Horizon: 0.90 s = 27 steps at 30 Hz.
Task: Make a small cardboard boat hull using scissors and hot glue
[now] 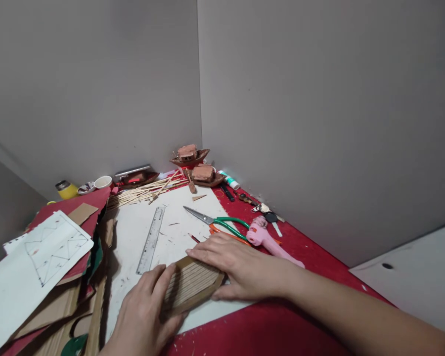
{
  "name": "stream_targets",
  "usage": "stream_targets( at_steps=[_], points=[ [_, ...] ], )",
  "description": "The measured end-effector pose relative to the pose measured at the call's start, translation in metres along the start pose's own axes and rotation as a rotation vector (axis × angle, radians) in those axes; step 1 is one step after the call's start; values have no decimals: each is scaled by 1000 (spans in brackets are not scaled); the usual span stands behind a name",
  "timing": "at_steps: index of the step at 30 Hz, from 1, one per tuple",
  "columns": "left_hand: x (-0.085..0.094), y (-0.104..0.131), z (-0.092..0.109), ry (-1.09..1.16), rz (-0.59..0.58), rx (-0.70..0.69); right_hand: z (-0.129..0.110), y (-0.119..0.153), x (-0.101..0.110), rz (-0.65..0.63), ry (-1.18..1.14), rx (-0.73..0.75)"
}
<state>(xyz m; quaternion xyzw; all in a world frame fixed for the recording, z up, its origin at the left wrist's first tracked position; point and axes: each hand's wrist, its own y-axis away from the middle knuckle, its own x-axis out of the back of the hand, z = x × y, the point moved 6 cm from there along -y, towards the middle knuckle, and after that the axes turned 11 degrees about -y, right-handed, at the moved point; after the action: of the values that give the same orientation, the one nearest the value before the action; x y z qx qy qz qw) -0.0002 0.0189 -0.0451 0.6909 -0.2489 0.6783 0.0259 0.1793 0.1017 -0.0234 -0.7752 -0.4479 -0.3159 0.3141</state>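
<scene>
A brown cardboard piece [195,283] with a ribbed, corrugated inner face and raised edges lies over the white sheet [128,247]. Round its left end curl the fingers of my left hand [146,301], with the thumb along the near edge. My right hand [235,264] grips the other end, fingers over the far edge and thumb at the near side. Just beyond my right hand are green-handled scissors [211,218], an orange-handled tool [222,231] partly covered, and a pencil [193,238]. A clear ruler [151,241] rests farther left.
A pink glue gun [270,242] lies right of the scissors on the red table cover [319,259]. Model boats [203,174], thin wooden sticks [144,193] and a paper cup [103,182] stand along the back. Stacked cardboard [55,301] and a drawing sheet [59,247] fill the left.
</scene>
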Motion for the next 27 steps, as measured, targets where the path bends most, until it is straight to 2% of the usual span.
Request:
stream_targets(
  at_steps=[6,12,17,22,27],
  points=[
    [-3,2,-5,-36,39,24,3,1,2,67,29,-6],
    [-6,2,-4,7,-51,126,7,1,4,104,63,-40],
    [-6,3,-8,19,-94,220,7,1,7,183,74,17],
    [-8,5,-10,2,-85,204,6,2,13,307,88,96],
    [-11,7,-11,-16,-60,174,5,1,16,329,76,101]
  ],
)
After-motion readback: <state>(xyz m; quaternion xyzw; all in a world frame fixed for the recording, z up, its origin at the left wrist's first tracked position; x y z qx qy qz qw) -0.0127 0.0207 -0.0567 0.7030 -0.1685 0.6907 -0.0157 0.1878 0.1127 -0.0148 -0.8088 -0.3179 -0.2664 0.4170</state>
